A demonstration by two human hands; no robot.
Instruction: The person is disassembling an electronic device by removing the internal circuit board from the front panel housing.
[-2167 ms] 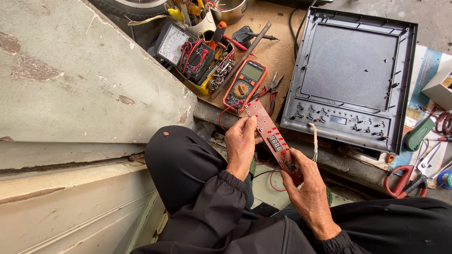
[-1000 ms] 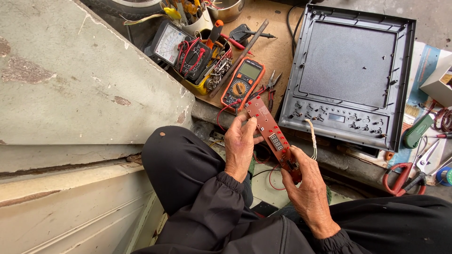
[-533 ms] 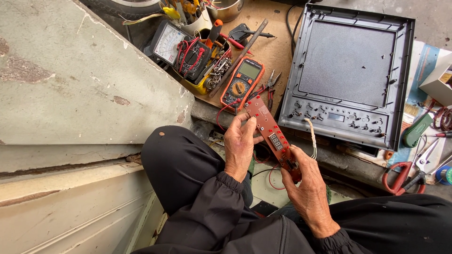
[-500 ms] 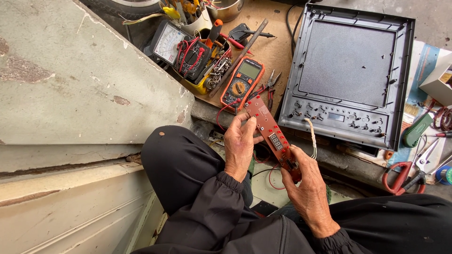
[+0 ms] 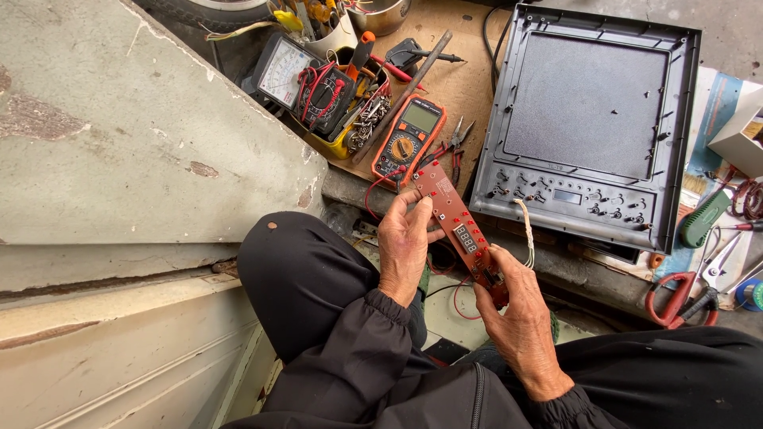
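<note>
Red circuit board (image 5: 459, 230) slanted between hands: left hand (image 5: 404, 248) grips upper end, right hand (image 5: 518, 306) lower.

A grey rectangular screen tops the orange multimeter (image 5: 408, 141) at twelve o'clock, a white analog meter dial (image 5: 280, 73) sits at eleven, a small dark display (image 5: 466, 238) lies centrally, and a white box (image 5: 739, 131) at two.

Two hands (image 5: 405, 246); one red circuit board (image 5: 457, 226); two multimeters (image 5: 409, 141); one black panel (image 5: 592, 119)
</note>
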